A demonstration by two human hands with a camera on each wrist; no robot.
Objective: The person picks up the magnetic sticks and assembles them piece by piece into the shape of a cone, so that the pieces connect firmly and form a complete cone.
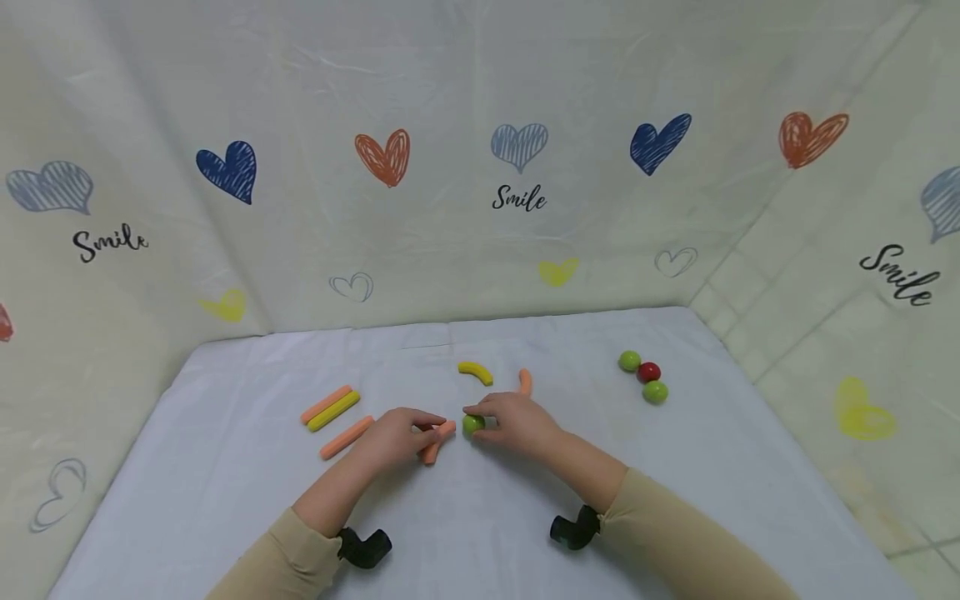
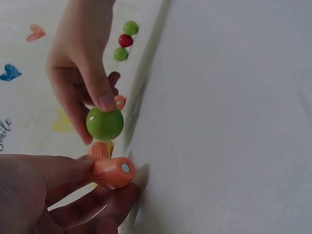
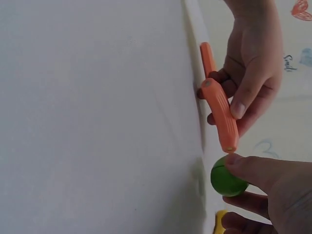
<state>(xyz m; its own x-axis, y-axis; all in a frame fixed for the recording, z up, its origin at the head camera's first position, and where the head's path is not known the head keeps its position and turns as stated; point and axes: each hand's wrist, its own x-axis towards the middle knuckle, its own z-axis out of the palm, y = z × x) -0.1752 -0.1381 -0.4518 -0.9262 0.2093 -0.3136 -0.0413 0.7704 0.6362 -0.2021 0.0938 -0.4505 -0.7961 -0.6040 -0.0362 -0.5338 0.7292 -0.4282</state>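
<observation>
White counter, heart-print backdrop: a stick and a ball brought together mid-counter.
Toward the left edge three sticks [image 1: 333, 414] lie unused; the left hand [image 1: 393, 439] pinches an orange stick [image 1: 438, 442], and the right hand [image 1: 516, 423] grips a green ball [image 1: 473, 424] at its tip, seemingly not yet joined; curved pieces [image 1: 495, 377] and three balls [image 1: 643, 376] toward the right edge lie untouched.

A small glossy green ball [image 1: 473, 424] sits on the white bench near its middle, pinched between the fingertips of the right hand [image 1: 517, 423]. Just to its left lies a short orange ridged stick [image 1: 438, 442] with a flat round end, angled toward the ball, its near part held by the left hand [image 1: 393, 439]. Ball and stick almost touch.
</observation>
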